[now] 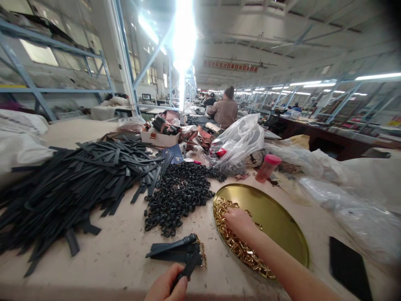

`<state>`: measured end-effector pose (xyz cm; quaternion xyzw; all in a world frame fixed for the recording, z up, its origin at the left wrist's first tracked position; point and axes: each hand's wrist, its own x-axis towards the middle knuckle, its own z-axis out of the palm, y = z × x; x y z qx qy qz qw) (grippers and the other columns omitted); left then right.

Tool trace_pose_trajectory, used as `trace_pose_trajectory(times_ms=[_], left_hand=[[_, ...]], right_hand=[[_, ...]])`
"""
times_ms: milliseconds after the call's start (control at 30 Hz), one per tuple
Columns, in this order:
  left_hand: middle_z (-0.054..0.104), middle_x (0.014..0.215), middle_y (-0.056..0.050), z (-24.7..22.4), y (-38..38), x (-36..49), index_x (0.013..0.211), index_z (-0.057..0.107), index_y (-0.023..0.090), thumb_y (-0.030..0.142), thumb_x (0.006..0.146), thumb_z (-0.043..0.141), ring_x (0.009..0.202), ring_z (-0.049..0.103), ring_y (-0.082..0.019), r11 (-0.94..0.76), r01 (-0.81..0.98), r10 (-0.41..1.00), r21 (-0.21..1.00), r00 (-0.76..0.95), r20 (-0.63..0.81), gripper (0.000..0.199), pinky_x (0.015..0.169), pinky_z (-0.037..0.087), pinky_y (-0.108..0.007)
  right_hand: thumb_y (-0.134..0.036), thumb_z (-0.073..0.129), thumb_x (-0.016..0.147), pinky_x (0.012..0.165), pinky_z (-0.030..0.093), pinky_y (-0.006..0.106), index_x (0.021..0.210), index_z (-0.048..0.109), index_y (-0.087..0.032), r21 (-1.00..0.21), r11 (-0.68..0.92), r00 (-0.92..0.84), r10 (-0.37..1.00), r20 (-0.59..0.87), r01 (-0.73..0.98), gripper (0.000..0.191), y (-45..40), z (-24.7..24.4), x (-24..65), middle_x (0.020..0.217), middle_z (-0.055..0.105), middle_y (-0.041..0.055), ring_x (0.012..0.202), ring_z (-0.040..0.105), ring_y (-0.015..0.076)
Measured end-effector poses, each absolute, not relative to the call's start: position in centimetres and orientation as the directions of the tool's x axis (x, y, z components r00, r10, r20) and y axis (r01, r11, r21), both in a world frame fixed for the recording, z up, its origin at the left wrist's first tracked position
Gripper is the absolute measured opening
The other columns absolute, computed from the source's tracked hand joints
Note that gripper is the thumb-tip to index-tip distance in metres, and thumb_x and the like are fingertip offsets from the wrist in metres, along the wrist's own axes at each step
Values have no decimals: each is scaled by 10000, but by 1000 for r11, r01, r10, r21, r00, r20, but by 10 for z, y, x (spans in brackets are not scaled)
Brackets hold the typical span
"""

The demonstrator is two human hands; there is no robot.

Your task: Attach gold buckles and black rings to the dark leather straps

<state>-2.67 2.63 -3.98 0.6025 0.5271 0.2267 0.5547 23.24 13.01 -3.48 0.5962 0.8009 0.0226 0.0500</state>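
My left hand (167, 286) pinches a black leather strap (191, 264) between thumb and fingers near the table's front edge. Just beyond it lies a small stack of black straps (172, 247) with gold buckles (203, 251) at their right ends. My right hand (238, 222) reaches into the gold buckles (250, 256) heaped along the left side of a round gold tray (282, 225). Its fingers are curled together among the buckles; whether one is between the fingertips is hidden. Many small black loops (181, 192) are piled left of the tray.
A large heap of loose black straps (90, 175) covers the table's left. Behind stand an open box (160, 139), a clear plastic bag (241, 138) and a pink-lidded container (267, 168). A black phone-like slab (349, 267) lies at right. A person (224, 109) sits farther back.
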Motion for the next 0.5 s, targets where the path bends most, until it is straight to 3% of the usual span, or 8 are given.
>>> trace_pose_trajectory(times_ms=[100, 233, 500], left_hand=[[411, 458, 57, -38, 24, -25, 723, 523, 195, 473, 720, 494, 542, 416, -127, 220, 367, 869, 904, 347, -353, 279, 498, 317, -198], [388, 453, 77, -37, 17, -16, 723, 484, 202, 456, 732, 474, 490, 393, -107, 248, 327, 859, 912, 360, -363, 255, 480, 295, -196], [338, 418, 92, -40, 6, -18, 708, 428, 201, 321, 771, 397, 466, 357, -105, 164, 376, 863, 912, 393, -317, 139, 483, 275, -208]], right_hand=[[-83, 502, 791, 681, 422, 298, 754, 654, -139, 119, 289, -282, 957, -74, 950, 167, 129, -35, 235, 821, 660, 92, 797, 602, 197], [-236, 518, 842, 744, 473, 354, 865, 606, -134, 159, 286, -268, 955, -126, 945, 137, 127, -34, 235, 898, 633, 35, 826, 595, 161], [-277, 494, 858, 763, 489, 357, 1017, 564, -182, 208, 304, -269, 946, -179, 930, 198, 129, -28, 221, 1058, 588, 56, 886, 583, 166]])
